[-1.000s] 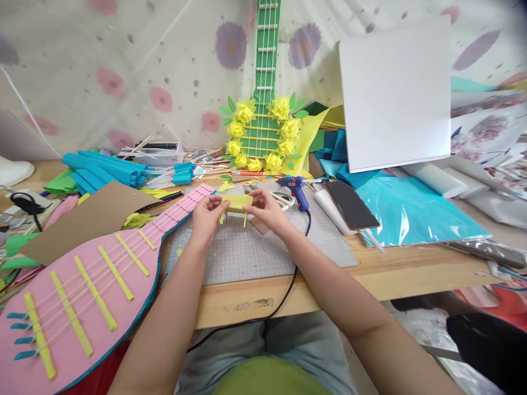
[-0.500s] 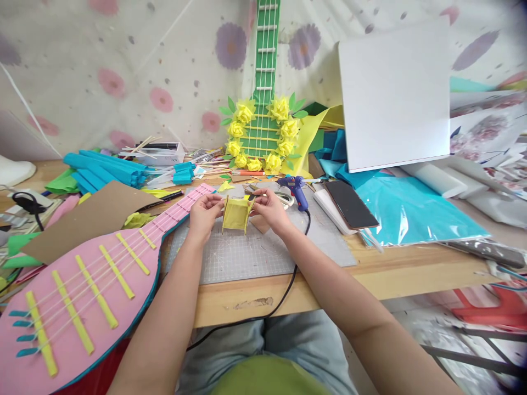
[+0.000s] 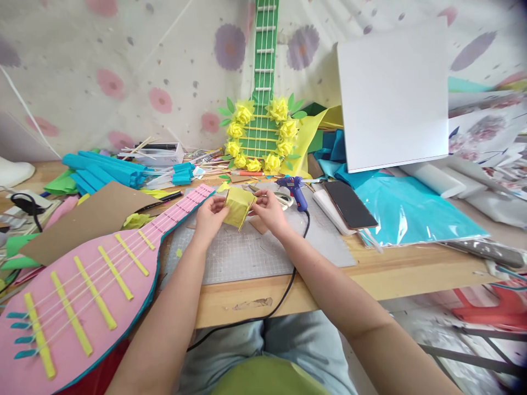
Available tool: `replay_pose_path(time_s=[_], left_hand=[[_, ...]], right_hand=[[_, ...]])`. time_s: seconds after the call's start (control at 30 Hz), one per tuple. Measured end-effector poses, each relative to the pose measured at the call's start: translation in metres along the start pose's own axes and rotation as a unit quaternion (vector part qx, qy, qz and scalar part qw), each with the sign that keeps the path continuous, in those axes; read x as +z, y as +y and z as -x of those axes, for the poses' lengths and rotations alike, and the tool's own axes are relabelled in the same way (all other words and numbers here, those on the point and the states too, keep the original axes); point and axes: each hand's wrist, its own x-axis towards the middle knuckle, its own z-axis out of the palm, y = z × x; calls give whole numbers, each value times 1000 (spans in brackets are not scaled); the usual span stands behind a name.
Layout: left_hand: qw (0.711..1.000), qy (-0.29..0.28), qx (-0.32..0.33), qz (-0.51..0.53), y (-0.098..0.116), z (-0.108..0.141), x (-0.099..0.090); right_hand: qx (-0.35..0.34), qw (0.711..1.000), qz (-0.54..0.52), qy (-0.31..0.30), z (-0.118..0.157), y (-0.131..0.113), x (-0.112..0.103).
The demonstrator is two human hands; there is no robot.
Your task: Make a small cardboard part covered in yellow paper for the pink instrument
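Note:
A small yellow paper-covered piece (image 3: 238, 207) with brown edges is held tilted above the grey cutting mat (image 3: 247, 260). My left hand (image 3: 210, 217) grips its left edge between thumb and fingers. At its right edge, my right hand (image 3: 269, 210) pinches it near the upper corner. Just beyond my right hand lie white-handled scissors (image 3: 285, 200), partly hidden, and a blue glue gun (image 3: 295, 190) with a black cord. A small brown cardboard scrap (image 3: 258, 224) is on the mat below my right fingers.
A pink paper guitar (image 3: 82, 296) lies at the left, beside brown cardboard (image 3: 96, 219). Behind the mat stands a green guitar (image 3: 259, 129) with yellow flowers. A phone (image 3: 349, 204), blue wrapped paper (image 3: 415, 211) and a white board (image 3: 394, 99) are at the right.
The yellow piece has turned and tilted between my hands, so its broad face shows more. My left hand has shifted slightly to the right. A small yellow scrap now shows on the mat's left part.

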Motion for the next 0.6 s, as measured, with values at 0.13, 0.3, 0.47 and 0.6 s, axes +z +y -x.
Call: replay_pose_path(time_s=[0.13,0.3,0.47,0.6], left_hand=[[979,56,70,-182,-4,4,1],[949,84,88,-290,-2,8,0],[956,75,116,-258,2,10,3],[972,-1,115,-206,5,14,5]], right_hand=[[-37,998,47,-26,4,1,3],[-46,996,58,-52,6,1,4],[-26,998,37,-37,1,-3,-4],[-17,996,49,-76,-4,-14,-13]])
